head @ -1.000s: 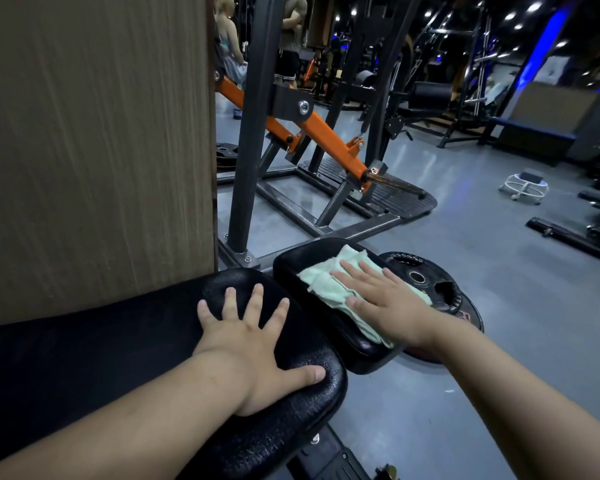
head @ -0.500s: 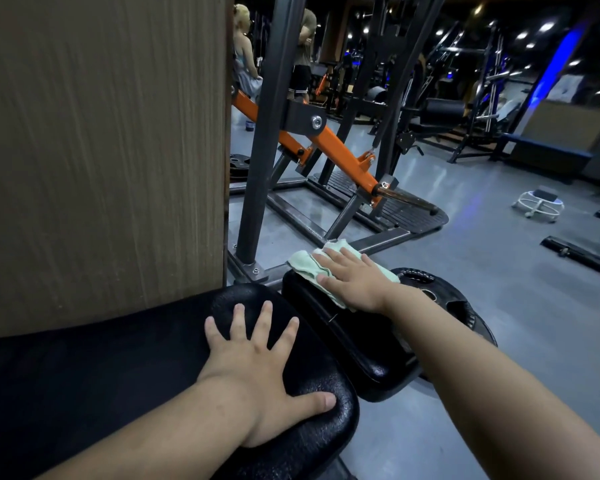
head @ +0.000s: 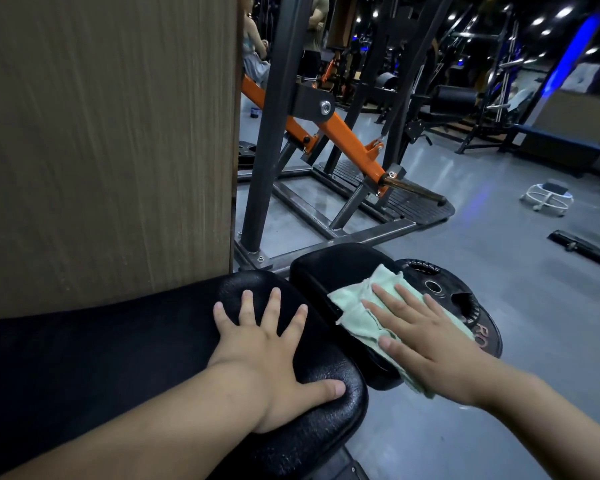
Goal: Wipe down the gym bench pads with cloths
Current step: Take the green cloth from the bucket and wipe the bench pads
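Your right hand (head: 426, 341) presses flat, fingers straight and apart, on the crumpled pale-green cloth (head: 357, 306) atop the small black padded seat (head: 326, 268). Your left hand (head: 267, 355), fingers splayed, braces the long black vinyl bench pad (head: 118, 341). Careful: the cloth overhangs beneath your palm, so a hard pull could drag it off.

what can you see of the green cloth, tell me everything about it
The cloth is pale mint green and looks like soft, thin towelling with ragged edges. It lies crumpled and loosely folded on the smaller black pad, towards that pad's right side. The right hand presses flat on it and covers much of it. One corner hangs off the pad's near edge below the hand. Nothing else touches it.
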### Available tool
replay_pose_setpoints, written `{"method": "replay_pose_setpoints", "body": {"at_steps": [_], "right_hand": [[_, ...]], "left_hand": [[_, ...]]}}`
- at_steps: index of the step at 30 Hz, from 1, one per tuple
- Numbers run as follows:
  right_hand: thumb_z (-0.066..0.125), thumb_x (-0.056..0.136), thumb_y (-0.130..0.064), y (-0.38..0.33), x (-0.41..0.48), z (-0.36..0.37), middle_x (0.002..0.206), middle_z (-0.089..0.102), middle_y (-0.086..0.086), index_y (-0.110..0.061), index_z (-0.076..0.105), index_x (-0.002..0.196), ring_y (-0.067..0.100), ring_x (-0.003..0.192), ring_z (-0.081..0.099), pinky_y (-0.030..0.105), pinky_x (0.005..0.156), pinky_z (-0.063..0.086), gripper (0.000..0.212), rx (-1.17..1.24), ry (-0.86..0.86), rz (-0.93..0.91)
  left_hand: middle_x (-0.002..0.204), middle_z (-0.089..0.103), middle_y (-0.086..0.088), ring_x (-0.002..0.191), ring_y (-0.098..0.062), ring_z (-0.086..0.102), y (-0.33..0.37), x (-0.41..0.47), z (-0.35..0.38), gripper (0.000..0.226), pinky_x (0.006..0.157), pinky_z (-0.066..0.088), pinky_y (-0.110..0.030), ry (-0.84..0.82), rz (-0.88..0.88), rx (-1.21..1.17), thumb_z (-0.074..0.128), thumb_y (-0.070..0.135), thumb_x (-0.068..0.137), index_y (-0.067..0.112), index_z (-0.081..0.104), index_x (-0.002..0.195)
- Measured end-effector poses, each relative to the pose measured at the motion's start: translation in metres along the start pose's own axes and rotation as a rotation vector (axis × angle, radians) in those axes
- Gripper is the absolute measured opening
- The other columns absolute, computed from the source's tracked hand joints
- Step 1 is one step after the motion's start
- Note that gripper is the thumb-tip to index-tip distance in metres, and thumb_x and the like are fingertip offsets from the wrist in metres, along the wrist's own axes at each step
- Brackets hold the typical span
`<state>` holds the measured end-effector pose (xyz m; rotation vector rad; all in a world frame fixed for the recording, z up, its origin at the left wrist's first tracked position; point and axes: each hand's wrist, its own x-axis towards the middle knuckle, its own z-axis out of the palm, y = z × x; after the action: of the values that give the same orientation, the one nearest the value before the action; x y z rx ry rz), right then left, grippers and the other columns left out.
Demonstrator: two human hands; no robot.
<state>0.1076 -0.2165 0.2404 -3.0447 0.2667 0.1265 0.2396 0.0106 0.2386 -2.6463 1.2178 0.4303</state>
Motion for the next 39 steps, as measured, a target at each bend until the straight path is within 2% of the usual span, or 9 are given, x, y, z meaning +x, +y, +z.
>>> {"method": "replay_pose_setpoints", "body": {"at_steps": [5, 9, 12, 16, 22, 27, 32, 36, 39], "right_hand": [[0.023, 0.096, -0.062, -0.022, 0.055, -0.004, 0.16, -0.009, -0.029, -0.059, 0.012, 0.149, 0.013, 0.151, -0.014, 0.045, 0.12, -0.009, 0.054, 0.005, -0.011, -0.189], [0.032, 0.103, -0.049, -0.029, 0.111, -0.008, 0.163, -0.006, -0.021, -0.049, 0.008, 0.153, 0.016, 0.152, -0.012, 0.051, 0.121, -0.006, 0.055, -0.019, -0.047, -0.137], [0.034, 0.101, -0.052, -0.035, 0.144, -0.01, 0.164, 0.012, -0.013, -0.043, 0.015, 0.155, 0.019, 0.152, 0.002, 0.053, 0.121, 0.001, 0.058, -0.026, -0.008, -0.114], [0.042, 0.093, -0.056, -0.041, 0.171, -0.012, 0.146, 0.045, -0.004, -0.038, 0.039, 0.143, 0.021, 0.138, 0.035, 0.046, 0.116, 0.02, 0.054, -0.06, 0.06, -0.101], [0.043, 0.088, -0.061, -0.031, 0.182, -0.022, 0.128, 0.056, -0.001, -0.036, 0.05, 0.133, 0.024, 0.121, 0.048, 0.041, 0.106, 0.031, 0.052, -0.022, -0.01, -0.081], [0.031, 0.093, -0.066, -0.007, 0.189, -0.027, 0.122, 0.058, 0.002, -0.034, 0.055, 0.122, 0.027, 0.12, 0.049, 0.047, 0.106, 0.034, 0.049, 0.014, -0.049, 0.016], [0.025, 0.077, -0.081, 0.019, 0.185, -0.029, 0.124, 0.056, -0.001, -0.041, 0.055, 0.115, 0.028, 0.123, 0.049, 0.051, 0.105, 0.037, 0.063, 0.115, -0.053, 0.109], [0.035, 0.091, -0.07, 0.039, 0.178, -0.029, 0.154, 0.039, 0.0, -0.039, 0.039, 0.146, 0.027, 0.142, 0.034, 0.044, 0.116, 0.026, 0.063, 0.171, -0.053, 0.191], [0.031, 0.083, -0.079, 0.047, 0.171, -0.028, 0.161, 0.028, 0.0, -0.042, 0.029, 0.151, 0.027, 0.146, 0.029, 0.045, 0.119, 0.022, 0.077, 0.175, -0.057, 0.216]], "left_hand": [[0.161, -0.032, -0.01, 0.146, -0.047, -0.025, 0.0, 0.0, 0.0, 0.113, 0.113, -0.007, -0.072, 0.004, 0.003, 0.003, 0.011, 0.099, 0.067, 0.035, -0.023, 0.154], [0.161, -0.031, -0.009, 0.146, -0.047, -0.026, 0.0, 0.0, -0.002, 0.112, 0.113, -0.009, -0.071, 0.002, 0.008, -0.013, 0.014, 0.099, 0.069, 0.035, -0.021, 0.154], [0.161, -0.031, -0.009, 0.146, -0.046, -0.025, 0.0, -0.001, -0.002, 0.112, 0.113, -0.008, -0.071, 0.01, 0.005, -0.014, 0.015, 0.099, 0.069, 0.036, -0.024, 0.153], [0.16, -0.033, -0.009, 0.146, -0.046, -0.026, 0.0, -0.001, -0.003, 0.112, 0.114, -0.008, -0.071, 0.005, 0.0, -0.006, 0.014, 0.099, 0.069, 0.036, -0.025, 0.153], [0.159, -0.035, -0.009, 0.145, -0.045, -0.028, -0.001, -0.002, -0.002, 0.112, 0.114, -0.008, -0.071, -0.001, 0.007, -0.005, 0.013, 0.099, 0.068, 0.036, -0.026, 0.152], [0.158, -0.037, -0.008, 0.145, -0.044, -0.03, -0.002, -0.002, -0.001, 0.111, 0.114, -0.01, -0.07, 0.0, 0.008, -0.017, 0.013, 0.099, 0.068, 0.038, -0.028, 0.151], [0.157, -0.038, -0.007, 0.146, -0.042, -0.03, -0.002, 0.0, 0.001, 0.111, 0.115, -0.01, -0.069, 0.003, 0.011, -0.016, 0.013, 0.1, 0.066, 0.039, -0.028, 0.15], [0.158, -0.038, -0.007, 0.147, -0.042, -0.028, -0.001, 0.0, 0.003, 0.111, 0.116, -0.009, -0.068, 0.014, 0.005, 0.002, 0.011, 0.1, 0.065, 0.04, -0.029, 0.149], [0.157, -0.038, -0.006, 0.147, -0.041, -0.028, -0.001, 0.0, 0.003, 0.11, 0.116, -0.009, -0.067, 0.013, 0.005, 0.011, 0.009, 0.1, 0.064, 0.041, -0.03, 0.149]]}}
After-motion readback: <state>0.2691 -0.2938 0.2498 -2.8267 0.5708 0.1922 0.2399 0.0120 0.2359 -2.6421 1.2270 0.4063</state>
